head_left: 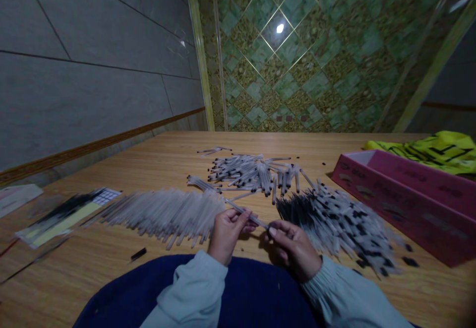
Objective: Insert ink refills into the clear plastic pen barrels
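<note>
My left hand (227, 231) pinches a thin translucent tube (259, 222) between thumb and fingers, with the far part of the tube sticking out toward the back left. My right hand (293, 246) is closed on the tube's near end, where something dark shows at the fingertips. Beside my left hand lies a broad row of clear, thin tubes (167, 214). Beyond both hands is a heap of similar tubes with dark ends (238, 169). Close to my right hand are dark thin sticks (297, 210), and a pile of clear tubes mixed with small black pieces (349, 224) spreads to the right.
A long pink box (405, 209) stands at the right, with a yellow plastic bag (442, 152) behind it. At the left lie a printed sheet with dark strands (63, 219) and a small black piece (139, 254). Walls border the wooden table (167, 154).
</note>
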A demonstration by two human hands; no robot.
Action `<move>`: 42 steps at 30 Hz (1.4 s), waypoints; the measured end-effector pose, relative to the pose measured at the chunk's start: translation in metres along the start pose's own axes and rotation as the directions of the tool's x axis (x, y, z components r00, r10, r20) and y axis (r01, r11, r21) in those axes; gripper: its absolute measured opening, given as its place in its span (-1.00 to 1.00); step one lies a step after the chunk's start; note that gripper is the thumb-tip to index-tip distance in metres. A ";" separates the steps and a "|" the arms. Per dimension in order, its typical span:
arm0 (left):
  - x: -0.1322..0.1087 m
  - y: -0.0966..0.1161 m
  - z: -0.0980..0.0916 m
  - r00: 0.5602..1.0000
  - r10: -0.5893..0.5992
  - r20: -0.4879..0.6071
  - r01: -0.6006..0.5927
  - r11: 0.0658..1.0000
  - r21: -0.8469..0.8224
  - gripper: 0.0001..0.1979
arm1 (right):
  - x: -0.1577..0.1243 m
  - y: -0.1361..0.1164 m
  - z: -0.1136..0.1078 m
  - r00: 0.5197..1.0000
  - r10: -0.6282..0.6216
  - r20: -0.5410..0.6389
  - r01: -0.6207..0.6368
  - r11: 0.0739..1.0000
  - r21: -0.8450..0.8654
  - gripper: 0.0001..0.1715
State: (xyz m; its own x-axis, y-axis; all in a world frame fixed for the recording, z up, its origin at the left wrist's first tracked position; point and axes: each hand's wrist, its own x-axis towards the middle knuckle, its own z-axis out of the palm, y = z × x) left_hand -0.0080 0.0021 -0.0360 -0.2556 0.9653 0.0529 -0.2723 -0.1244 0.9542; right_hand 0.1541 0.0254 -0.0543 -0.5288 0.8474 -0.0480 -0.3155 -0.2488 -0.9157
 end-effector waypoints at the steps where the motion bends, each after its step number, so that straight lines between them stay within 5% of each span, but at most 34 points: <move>1: 0.000 0.000 0.000 1.000 -0.001 -0.001 0.001 1.000 0.002 -0.70 | 0.000 0.001 0.000 1.000 0.004 0.031 -0.004 1.000 -0.007 -0.57; 8: -0.001 0.001 0.001 1.000 -0.007 -0.005 0.007 1.000 0.017 -0.69 | 0.003 0.007 -0.002 0.995 -0.039 -0.089 0.033 0.997 -0.073 -0.53; 14: -0.001 0.000 0.001 1.000 -0.008 0.002 0.008 1.000 0.022 -0.69 | 0.003 0.006 -0.003 0.999 -0.019 -0.051 0.012 0.991 -0.137 -0.49; 18: 0.000 -0.003 -0.001 1.000 -0.009 0.002 0.009 1.000 0.023 -0.70 | 0.003 0.002 -0.003 0.978 -0.147 -0.149 0.111 0.967 -0.228 -0.59; 24: 0.000 -0.002 -0.001 1.000 -0.018 0.002 0.018 1.000 0.022 -0.71 | 0.001 0.003 -0.001 1.000 0.018 -0.025 -0.021 0.994 -0.107 -0.48; 29: -0.002 0.002 0.001 1.000 -0.027 -0.009 0.027 0.999 0.027 -0.70 | 0.000 0.000 0.001 0.983 -0.116 -0.141 0.090 0.980 -0.176 -0.57; 34: -0.001 0.000 0.001 1.000 -0.031 -0.006 0.031 0.999 0.035 -0.68 | 0.002 0.004 -0.001 1.000 -0.003 -0.022 0.000 0.992 -0.128 -0.49; 39: 0.000 -0.004 -0.001 1.000 -0.026 0.002 0.026 0.999 0.037 -0.68 | 0.001 0.003 -0.003 0.985 -0.126 -0.116 0.094 0.964 -0.249 -0.57; 42: 0.000 -0.004 -0.003 1.000 -0.021 0.006 0.021 0.999 0.035 -0.69 | 0.001 0.002 -0.001 0.994 -0.078 -0.071 0.063 0.978 -0.197 -0.55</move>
State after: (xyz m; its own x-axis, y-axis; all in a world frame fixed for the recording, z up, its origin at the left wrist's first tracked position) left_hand -0.0094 0.0021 -0.0410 -0.2446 0.9690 0.0345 -0.2449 -0.0962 0.9648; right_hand 0.1539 0.0261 -0.0570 -0.4456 0.8952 -0.0042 -0.1868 -0.0975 -0.9775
